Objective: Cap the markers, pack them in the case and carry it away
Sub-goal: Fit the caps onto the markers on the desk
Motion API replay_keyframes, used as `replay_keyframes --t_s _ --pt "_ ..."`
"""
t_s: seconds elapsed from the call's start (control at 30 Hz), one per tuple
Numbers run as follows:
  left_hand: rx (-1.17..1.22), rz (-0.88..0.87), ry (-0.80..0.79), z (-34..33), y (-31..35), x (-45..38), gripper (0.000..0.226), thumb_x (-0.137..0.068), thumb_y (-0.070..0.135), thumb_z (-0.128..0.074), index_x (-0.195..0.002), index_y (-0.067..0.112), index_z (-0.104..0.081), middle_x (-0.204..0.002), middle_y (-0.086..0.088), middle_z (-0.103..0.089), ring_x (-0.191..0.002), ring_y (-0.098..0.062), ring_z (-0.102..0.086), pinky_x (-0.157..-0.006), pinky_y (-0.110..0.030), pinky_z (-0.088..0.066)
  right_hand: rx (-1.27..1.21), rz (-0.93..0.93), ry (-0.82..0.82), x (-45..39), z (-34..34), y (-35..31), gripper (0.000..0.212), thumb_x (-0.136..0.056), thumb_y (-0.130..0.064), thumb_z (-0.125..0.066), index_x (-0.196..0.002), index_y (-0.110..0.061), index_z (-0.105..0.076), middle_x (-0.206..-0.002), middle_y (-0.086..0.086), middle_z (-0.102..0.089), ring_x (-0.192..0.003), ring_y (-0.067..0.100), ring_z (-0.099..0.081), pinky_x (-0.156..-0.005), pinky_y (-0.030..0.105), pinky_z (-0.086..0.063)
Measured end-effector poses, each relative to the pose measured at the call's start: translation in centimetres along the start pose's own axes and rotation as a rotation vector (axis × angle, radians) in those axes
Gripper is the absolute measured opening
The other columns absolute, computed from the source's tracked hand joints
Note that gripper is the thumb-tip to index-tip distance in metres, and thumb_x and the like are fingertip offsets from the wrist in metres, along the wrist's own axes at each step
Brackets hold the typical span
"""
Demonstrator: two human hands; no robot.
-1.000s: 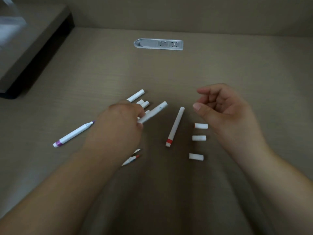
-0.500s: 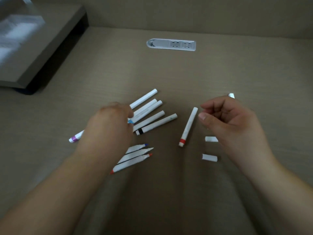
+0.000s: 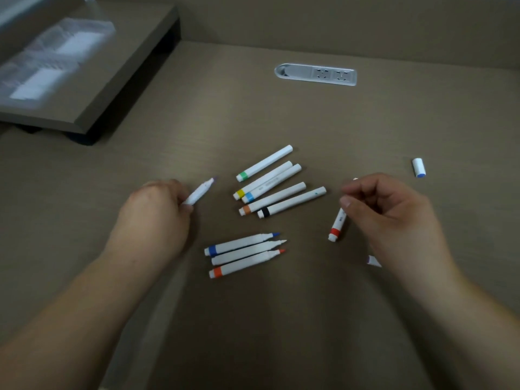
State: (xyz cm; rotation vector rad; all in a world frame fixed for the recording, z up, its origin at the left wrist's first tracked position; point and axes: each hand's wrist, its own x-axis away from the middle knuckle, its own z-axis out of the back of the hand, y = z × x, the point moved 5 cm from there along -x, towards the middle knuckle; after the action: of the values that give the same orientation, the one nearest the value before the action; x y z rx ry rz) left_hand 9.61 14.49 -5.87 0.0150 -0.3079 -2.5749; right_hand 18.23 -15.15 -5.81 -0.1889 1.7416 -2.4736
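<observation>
While the left hand (image 3: 153,218) grips an uncapped marker (image 3: 198,191), the right hand (image 3: 385,218) curls loosely.

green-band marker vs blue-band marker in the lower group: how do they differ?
Cap: the green-band marker is capped, with a blunt white end; the blue-band marker is uncapped, its blue tip bare.
Place: the green-band marker lies farthest back in the upper capped group; the blue-band marker is the rear one of three uncapped markers nearer the person.
Band: green versus blue.
Shared: both have white bodies, lie flat on the desk, bands to the left, and neither is touched by the hands.
</observation>
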Motion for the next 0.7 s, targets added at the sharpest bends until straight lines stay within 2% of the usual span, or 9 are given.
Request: replay_keyframes --t_s 0.1,0.2,0.27,0.33,0.37,0.43,0.53,0.63,0.7 --pt "0.486 0.099 -0.075 0.1 2.1 0.7 0.006 -0.090 0.021 -0.067 -0.088 0.024 -0.071 -0.077 0.004 -0.070 -0.069 -0.011 -0.064 -0.059 -0.025 -0.045 0.000 0.012 0.025 0.0 0.8 0.2 0.014 -0.088 -0.009 -0.069 -0.085 -0.022 -0.071 -0.080 0.001 -0.070 -0.065 0.004 -0.056 -0.060 0.008 -0.044" --pt "0.971 0.138 -0.270 -1.3 5.9 1.4 0.009 -0.090 0.014 -0.066 -0.091 0.019 -0.073 -0.074 -0.005 -0.074 -0.064 -0.014 -0.064 -0.062 -0.026 -0.053 -0.004 0.006 0.059 -0.1 2.5 0.4 0.014 -0.089 -0.011 -0.068 -0.086 -0.024 -0.072 -0.078 -0.002 -0.069 -0.064 0.002 -0.056 -0.059 0.012 -0.046" --pt "1.143 0.127 -0.350 -2.4 8.3 1.9 0.008 -0.091 0.012 -0.065 -0.092 0.015 -0.072 -0.072 -0.006 -0.072 -0.063 -0.016 -0.063 -0.061 -0.027 -0.054 0.001 0.012 0.075 -0.1 3.6 0.8 0.013 -0.089 -0.013 -0.068 -0.085 -0.024 -0.073 -0.079 0.002 -0.070 -0.069 0.011 -0.061 -0.060 0.013 -0.048" --pt "1.198 0.088 -0.414 -3.7 10.6 2.5 0.009 -0.091 0.014 -0.065 -0.086 0.015 -0.073 -0.070 -0.008 -0.070 -0.065 -0.022 -0.058 -0.064 -0.035 -0.050 0.015 0.002 0.084 0.0 4.7 1.5 0.011 -0.088 -0.015 -0.069 -0.085 -0.025 -0.074 -0.083 0.005 -0.072 -0.077 0.021 -0.065 -0.067 0.020 -0.050" --pt "1.224 0.078 -0.441 -4.2 11.7 2.8 0.008 -0.089 0.015 -0.066 -0.084 0.015 -0.073 -0.070 -0.009 -0.070 -0.066 -0.025 -0.055 -0.065 -0.036 -0.046 0.028 0.001 0.081 0.0 5.1 1.9 0.012 -0.088 -0.015 -0.070 -0.084 -0.025 -0.074 -0.083 0.006 -0.072 -0.076 0.020 -0.065 -0.068 0.019 -0.049" --pt "1.262 0.067 -0.467 -4.9 13.6 3.3 0.008 -0.089 0.015 -0.066 -0.084 0.015 -0.073 -0.070 -0.007 -0.069 -0.065 -0.021 -0.058 -0.064 -0.034 -0.042 0.110 0.016 0.038 0.4 5.7 2.5 0.013 -0.086 -0.014 -0.072 -0.083 -0.027 -0.075 -0.082 0.002 -0.072 -0.069 0.005 -0.061 -0.063 0.009 -0.044" --pt "1.268 0.051 -0.488 -5.6 15.6 3.8 0.007 -0.092 0.011 -0.063 -0.090 0.011 -0.070 -0.067 -0.005 -0.068 -0.062 -0.017 -0.062 -0.058 -0.029 -0.042 0.333 0.125 -0.121 1.4 5.8 2.8 0.011 -0.080 -0.012 -0.078 -0.083 -0.023 -0.077 -0.080 -0.010 -0.067 -0.073 0.002 -0.061 -0.064 0.006 -0.040" --pt "1.266 0.048 -0.502 -6.1 16.8 4.1 0.007 -0.092 0.011 -0.063 -0.088 0.012 -0.069 -0.066 -0.006 -0.069 -0.063 -0.020 -0.062 -0.057 -0.028 -0.043 0.558 0.279 -0.262 2.5 5.5 3.3 0.015 -0.076 -0.020 -0.082 -0.090 -0.024 -0.078 -0.085 -0.011 -0.064 -0.080 0.005 -0.059 -0.073 0.009 -0.042" --pt "1.265 0.067 -0.505 -6.4 17.2 4.3 0.007 -0.092 0.011 -0.063 -0.088 0.012 -0.069 -0.066 -0.005 -0.069 -0.061 -0.017 -0.062 -0.057 -0.028 -0.043 0.651 0.357 -0.304 2.9 5.0 3.8 0.018 -0.077 -0.024 -0.078 -0.095 -0.023 -0.077 -0.088 -0.008 -0.063 -0.084 0.009 -0.060 -0.080 0.018 -0.046"
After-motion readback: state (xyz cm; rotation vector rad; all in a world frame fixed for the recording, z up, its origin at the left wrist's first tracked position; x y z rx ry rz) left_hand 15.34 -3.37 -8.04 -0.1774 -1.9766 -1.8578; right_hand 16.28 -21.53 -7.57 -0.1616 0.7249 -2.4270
